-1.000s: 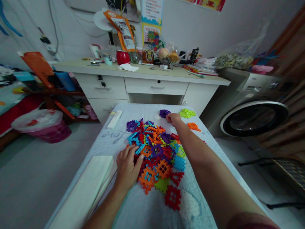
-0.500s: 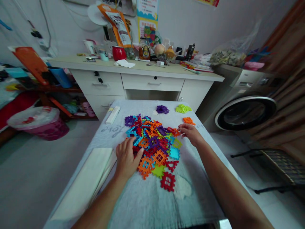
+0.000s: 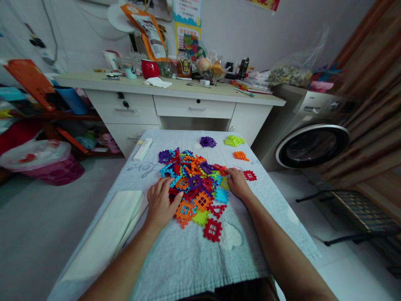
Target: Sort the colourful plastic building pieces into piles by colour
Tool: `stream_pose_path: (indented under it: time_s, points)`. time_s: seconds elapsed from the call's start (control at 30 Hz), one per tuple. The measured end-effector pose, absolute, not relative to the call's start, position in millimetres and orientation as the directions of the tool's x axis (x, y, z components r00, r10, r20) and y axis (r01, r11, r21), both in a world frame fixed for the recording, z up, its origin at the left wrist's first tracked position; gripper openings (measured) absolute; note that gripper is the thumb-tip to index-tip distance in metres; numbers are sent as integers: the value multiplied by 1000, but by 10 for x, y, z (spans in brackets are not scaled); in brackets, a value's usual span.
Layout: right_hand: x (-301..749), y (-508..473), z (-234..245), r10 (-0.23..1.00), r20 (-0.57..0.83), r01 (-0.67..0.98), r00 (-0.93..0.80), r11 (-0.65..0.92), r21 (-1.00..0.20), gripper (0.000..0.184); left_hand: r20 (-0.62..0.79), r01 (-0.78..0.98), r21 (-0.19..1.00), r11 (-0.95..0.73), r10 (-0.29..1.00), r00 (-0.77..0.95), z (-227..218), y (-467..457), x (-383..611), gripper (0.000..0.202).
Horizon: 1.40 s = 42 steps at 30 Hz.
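Observation:
A heap of interlocking plastic pieces (image 3: 194,182) in red, orange, purple, blue and green lies on the cloth-covered table. My left hand (image 3: 162,203) rests at the heap's left edge, thumb spread from the fingers, holding nothing visible. At the right edge, my right hand (image 3: 237,182) reaches its outstretched fingers to the pieces near a green one; its undersides are hidden. Apart from the heap lie a red piece (image 3: 249,175), orange pieces (image 3: 241,156), light green pieces (image 3: 234,141) and purple pieces (image 3: 208,142). Another red square piece (image 3: 212,230) sits at the near end.
A folded white cloth (image 3: 105,234) lies along the table's left side, with a white box (image 3: 143,149) beyond it. Behind stands a white desk (image 3: 194,108) bearing jars and a red cup (image 3: 150,69). A washing machine (image 3: 308,125) and a chair (image 3: 360,213) are to the right.
My right hand has moved left and slightly nearer, to the heap's edge. A red piece now shows where that hand was. My left hand stays by the heap; the view has shifted slightly.

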State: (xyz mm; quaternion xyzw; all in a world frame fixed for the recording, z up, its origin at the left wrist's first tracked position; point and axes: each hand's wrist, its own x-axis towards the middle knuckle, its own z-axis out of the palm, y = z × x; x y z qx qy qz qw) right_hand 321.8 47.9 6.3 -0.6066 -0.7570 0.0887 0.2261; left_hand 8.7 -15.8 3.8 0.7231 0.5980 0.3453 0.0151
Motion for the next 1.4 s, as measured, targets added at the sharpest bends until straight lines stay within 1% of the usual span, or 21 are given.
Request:
stream_pose_path:
  time_s: [0.1, 0.17, 0.23, 0.3, 0.37, 0.53, 0.67, 0.77, 0.83, 0.93, 1.03, 1.1, 1.17, 1.3, 1.4]
  points:
    - [3261, 456, 91, 957, 220, 870, -190, 267, -414, 42, 477, 854, 435, -285, 877, 50, 37, -147, 87, 47]
    - [3293, 438, 96, 956, 211, 860, -204, 278, -429, 45, 472, 855, 435, -283, 880, 51, 40, -140, 89, 47]
    - [3320, 426, 94, 959, 205, 858, -196, 269, -437, 49, 466, 855, 437, -279, 883, 50, 43, -137, 91, 47]
    - [3349, 425, 91, 964, 203, 862, -173, 248, -442, 49, 466, 856, 437, -276, 883, 47, 44, -136, 91, 47]
    - [3382, 430, 95, 966, 209, 860, -151, 233, -455, 43, 473, 856, 437, -278, 880, 44, 43, -137, 89, 47]
    - [3452, 445, 122, 966, 210, 839, -149, 236, -489, 18, 471, 854, 439, -278, 881, 45, 16, -128, 80, 47]
    - [3484, 443, 144, 956, 238, 812, -173, 275, -514, 12, 468, 852, 442, -281, 882, 49, -4, -114, 75, 47]
    - [3533, 435, 161, 945, 286, 767, -156, 299, -568, 12, 467, 846, 449, -288, 883, 53, 0, -110, 72, 45]
    - [3577, 431, 176, 949, 299, 744, -100, 271, -611, 13, 469, 843, 452, -291, 882, 53, 7, -112, 71, 44]
    - [3633, 440, 201, 961, 270, 691, 50, 162, -705, 11, 471, 841, 454, -293, 880, 52, 16, -119, 68, 44]
    - [3658, 500, 240, 955, 208, 550, 209, 61, -833, 11, 469, 838, 458, -298, 881, 57, 21, -121, 68, 44]
    - [3664, 586, 282, 943, 150, 443, 298, 2, -897, 13, 470, 835, 460, -303, 880, 60, 22, -118, 69, 43]
    - [3668, 716, 333, 920, 113, 384, 375, -43, -922, 12, 472, 834, 460, -304, 879, 60, 21, -112, 72, 43]
    - [3664, 1060, 382, 873, 141, 349, 466, -35, -937, 2, 473, 832, 463, -306, 879, 60, 15, -98, 75, 42]
    - [3648, 1305, 331, 861, 101, 313, 499, -70, -947, 6, 467, 830, 470, -301, 882, 55, 14, -94, 74, 42]
